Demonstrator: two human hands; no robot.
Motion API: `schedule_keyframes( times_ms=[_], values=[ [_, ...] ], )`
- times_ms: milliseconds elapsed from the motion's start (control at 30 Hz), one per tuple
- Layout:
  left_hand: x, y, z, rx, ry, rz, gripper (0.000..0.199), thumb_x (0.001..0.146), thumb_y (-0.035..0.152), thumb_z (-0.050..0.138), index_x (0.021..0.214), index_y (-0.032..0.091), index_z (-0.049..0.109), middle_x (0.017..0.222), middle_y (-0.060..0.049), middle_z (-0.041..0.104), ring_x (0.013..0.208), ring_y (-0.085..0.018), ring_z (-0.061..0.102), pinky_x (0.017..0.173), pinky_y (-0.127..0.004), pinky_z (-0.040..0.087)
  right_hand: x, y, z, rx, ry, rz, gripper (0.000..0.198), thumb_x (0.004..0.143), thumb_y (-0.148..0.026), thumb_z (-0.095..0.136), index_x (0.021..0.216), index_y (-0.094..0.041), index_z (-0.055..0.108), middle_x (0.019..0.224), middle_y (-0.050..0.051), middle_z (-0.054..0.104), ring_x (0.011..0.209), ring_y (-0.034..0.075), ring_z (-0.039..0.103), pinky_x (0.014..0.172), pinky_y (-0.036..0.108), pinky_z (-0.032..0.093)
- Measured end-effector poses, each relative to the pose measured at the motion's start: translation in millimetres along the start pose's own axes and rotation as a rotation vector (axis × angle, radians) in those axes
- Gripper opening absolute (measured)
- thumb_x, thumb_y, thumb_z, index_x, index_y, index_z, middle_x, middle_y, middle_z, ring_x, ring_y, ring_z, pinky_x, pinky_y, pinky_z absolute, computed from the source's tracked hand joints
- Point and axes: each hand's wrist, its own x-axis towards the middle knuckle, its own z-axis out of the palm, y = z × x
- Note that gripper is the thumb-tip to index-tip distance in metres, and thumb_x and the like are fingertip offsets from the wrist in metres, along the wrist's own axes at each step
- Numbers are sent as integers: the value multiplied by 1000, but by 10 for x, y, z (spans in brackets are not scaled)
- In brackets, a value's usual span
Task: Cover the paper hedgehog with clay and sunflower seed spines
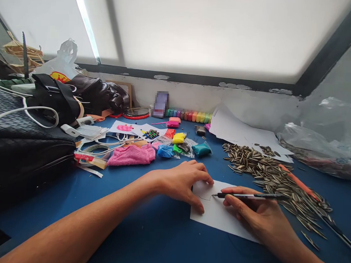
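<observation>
A white sheet of paper point(218, 217) lies on the blue table, with a short curved dark line drawn near its middle. My left hand point(188, 182) rests on the paper's left side, thumb and fingers spread, holding nothing. Between the thumb and fingers of my right hand point(253, 214) is a black and clear pen point(248, 196). Its tip touches or nearly touches the paper at the end of the drawn line. Just right of this hand lies a heap of striped sunflower seeds point(263, 173).
An orange-handled tool point(299, 182) lies across the seeds. Behind are white sheets point(236, 126), a plastic bag point(321, 144), colored clay packets point(202, 148) and a row of clay colors point(190, 116). A pink cloth point(133, 154), cables and a black bag point(28, 149) occupy the left.
</observation>
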Motion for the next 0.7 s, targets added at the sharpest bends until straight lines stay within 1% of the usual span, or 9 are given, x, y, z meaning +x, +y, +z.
schedule_keyframes(
  times_ms=[167, 300, 400, 500, 567, 700],
  values=[
    [9, -8, 4, 4, 6, 16, 64, 68, 37, 84, 125, 20, 60, 126, -7, 53, 120, -25, 46, 100, -32, 39, 1, -52, -12, -96, 66, -169, 31, 78, -54, 68, 86, -27, 80, 86, 4, 76, 58, 17, 62, 49, 26, 52],
    [5, -14, 5, 9, 6, 16, 62, 69, 36, 84, 125, 20, 60, 125, -7, 53, 119, -24, 47, 101, -32, 38, 9, -70, -39, -158, 40, -237, 25, 80, -50, 67, 87, -29, 81, 91, 4, 78, 68, 19, 69, 51, 25, 55],
    [4, -27, 12, 8, 14, 26, 63, 69, 38, 83, 125, 21, 60, 124, -7, 53, 119, -24, 47, 101, -32, 39, 12, -87, -45, -145, 39, -223, 23, 79, -49, 67, 86, -31, 81, 89, 3, 78, 69, 20, 70, 53, 24, 56],
    [10, -40, 16, 5, 10, 26, 64, 69, 38, 83, 126, 20, 59, 125, -7, 53, 119, -24, 46, 101, -33, 38, 9, -114, -35, -92, 58, -178, 24, 77, -50, 69, 83, -30, 81, 81, 2, 78, 60, 18, 68, 49, 24, 55],
    [16, -43, 16, 4, 9, 23, 64, 69, 37, 84, 126, 20, 60, 125, -7, 53, 119, -24, 46, 101, -33, 39, 1, -126, -23, -67, 59, -170, 25, 75, -51, 70, 82, -30, 81, 80, 3, 77, 57, 18, 66, 47, 24, 54],
    [20, -38, 12, -3, 13, 20, 64, 69, 37, 84, 125, 20, 60, 125, -7, 53, 119, -25, 46, 100, -33, 39, -31, -135, 13, -22, 68, -125, 25, 74, -51, 71, 81, -30, 81, 82, 3, 77, 66, 20, 68, 56, 27, 56]
  ],
)
